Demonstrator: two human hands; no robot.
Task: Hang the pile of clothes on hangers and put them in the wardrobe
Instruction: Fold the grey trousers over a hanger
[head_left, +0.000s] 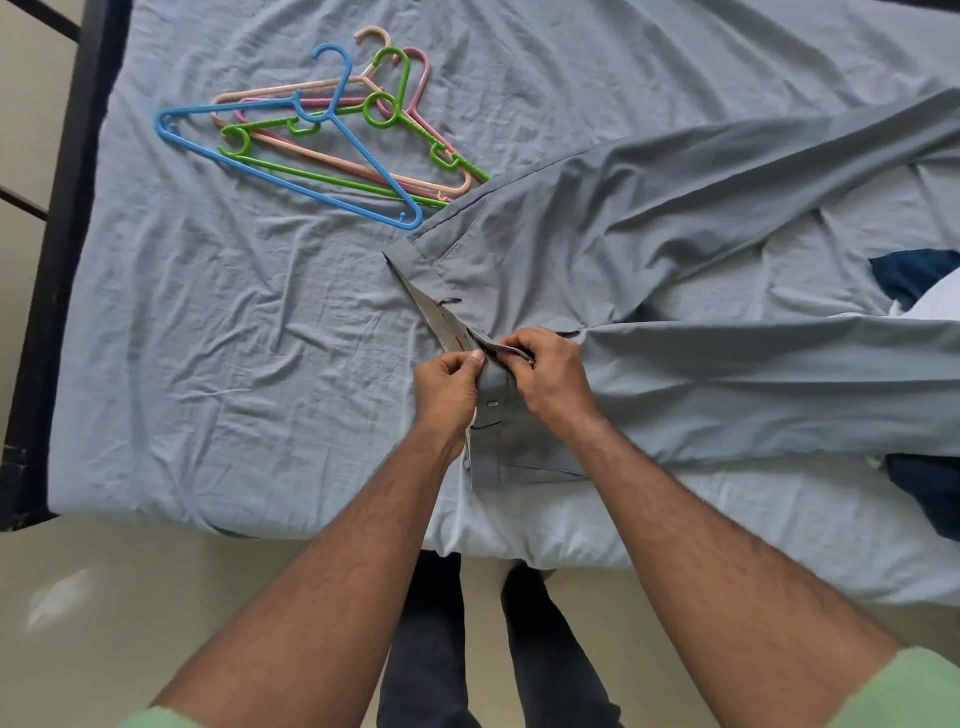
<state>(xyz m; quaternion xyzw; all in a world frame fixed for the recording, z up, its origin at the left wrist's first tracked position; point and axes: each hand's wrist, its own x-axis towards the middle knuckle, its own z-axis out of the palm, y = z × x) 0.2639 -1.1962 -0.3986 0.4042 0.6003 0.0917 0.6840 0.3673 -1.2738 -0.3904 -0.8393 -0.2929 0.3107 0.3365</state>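
Grey trousers (649, 249) lie flat on the bed (234, 338), legs running off the right frame edge, ends cut off. Dark blue clothes (914, 275) just right of the trousers, mostly hidden under a leg and cropped; can't tell what garments. Left hand (449, 384) and right hand (548, 371) close together at the trousers' waistband, both pinching the open fly flaps. Hangers (322, 130), blue, green, pink and peach, piled up-left of the trousers, green tip touching the waistband edge. Wrinkled light-blue sheet, black bed frame (57, 260) far left, cream floor (156, 597) below.
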